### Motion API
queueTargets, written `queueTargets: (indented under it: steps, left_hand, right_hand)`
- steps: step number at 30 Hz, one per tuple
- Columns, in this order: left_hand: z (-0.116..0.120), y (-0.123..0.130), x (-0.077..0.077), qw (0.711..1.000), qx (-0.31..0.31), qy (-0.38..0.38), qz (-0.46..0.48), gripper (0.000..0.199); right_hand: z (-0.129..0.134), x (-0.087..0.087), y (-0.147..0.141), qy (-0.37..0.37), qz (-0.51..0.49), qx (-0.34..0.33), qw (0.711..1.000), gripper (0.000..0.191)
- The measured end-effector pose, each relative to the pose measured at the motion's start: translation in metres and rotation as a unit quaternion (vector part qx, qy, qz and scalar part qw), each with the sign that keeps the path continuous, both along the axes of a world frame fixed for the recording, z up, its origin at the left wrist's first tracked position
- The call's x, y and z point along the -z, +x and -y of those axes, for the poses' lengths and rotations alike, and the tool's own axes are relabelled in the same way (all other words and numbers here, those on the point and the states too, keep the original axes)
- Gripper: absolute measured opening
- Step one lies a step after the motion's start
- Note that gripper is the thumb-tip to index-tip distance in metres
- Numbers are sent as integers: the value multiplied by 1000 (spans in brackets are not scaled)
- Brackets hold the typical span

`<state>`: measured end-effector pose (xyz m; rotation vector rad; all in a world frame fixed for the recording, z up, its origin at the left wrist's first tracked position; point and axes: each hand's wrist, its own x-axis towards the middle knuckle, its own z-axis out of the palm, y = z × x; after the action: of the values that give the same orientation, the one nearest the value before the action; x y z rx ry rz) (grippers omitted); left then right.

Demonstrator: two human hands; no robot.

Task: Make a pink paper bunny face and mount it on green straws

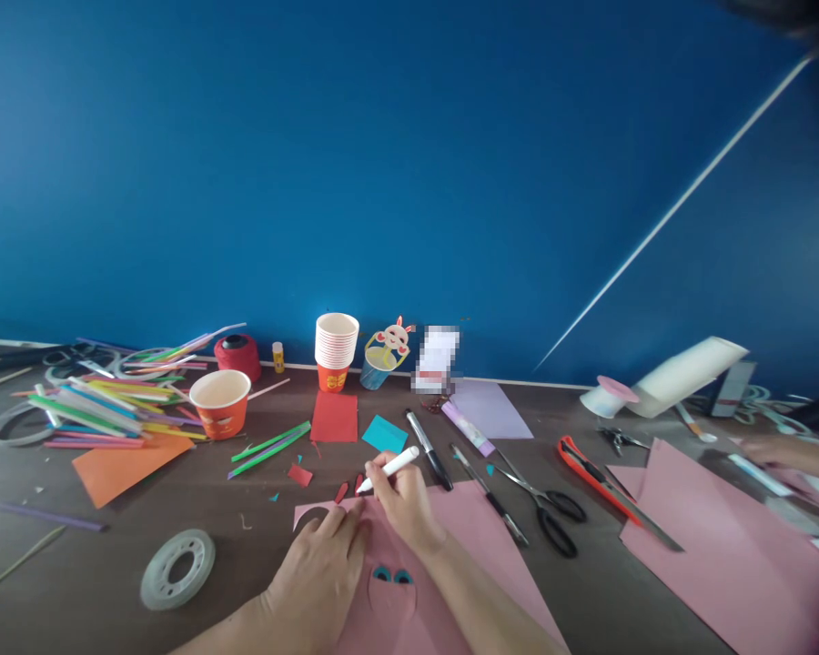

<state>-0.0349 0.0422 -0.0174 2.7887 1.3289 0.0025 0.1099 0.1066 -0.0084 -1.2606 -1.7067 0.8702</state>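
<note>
My right hand [409,509] is closed around a white marker [397,467], its tip pointing down-left at the top edge of a pink paper sheet [498,564]. My left hand [320,564] lies on that sheet, fingers together over its upper left part, partly covering a dark rounded piece [308,519]. Two small red paper pieces [342,493] sit by the marker's tip. Lower on the sheet, between my forearms, is a pair of blue-and-black paper eyes [393,576] above a drawn curved outline.
Scissors [542,500], a black marker [429,450] and an orange box cutter [597,482] with its blade out lie to the right. A tape roll [177,569], straws [96,409] and a paper cup [219,403] are left. Another person's hand [784,452] is at far right.
</note>
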Motion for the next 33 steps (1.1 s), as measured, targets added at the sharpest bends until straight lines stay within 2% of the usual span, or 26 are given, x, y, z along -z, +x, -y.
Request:
queueTargets:
  steps: [11, 20, 26, 29, 33]
  left_hand:
    - [1, 1, 1, 1000, -10, 12, 8, 45]
    - [0, -1, -9, 1000, -15, -10, 24, 44]
    - [0, -3, -18, 998, -9, -24, 58, 47]
    - [-1, -2, -20, 997, -18, -40, 59, 43]
    - [-2, -2, -21, 997, -25, -49, 58, 39]
  right_hand:
    - [0, -1, 0, 3, 21, -9, 1000, 26]
    - [-2, 1, 2, 14, -20, 1, 1000, 25]
    - [1, -6, 9, 52, -35, -15, 998, 21]
    - [3, -9, 10, 64, -2, -38, 997, 24]
    - [4, -9, 9, 117, 79, -58, 988, 23]
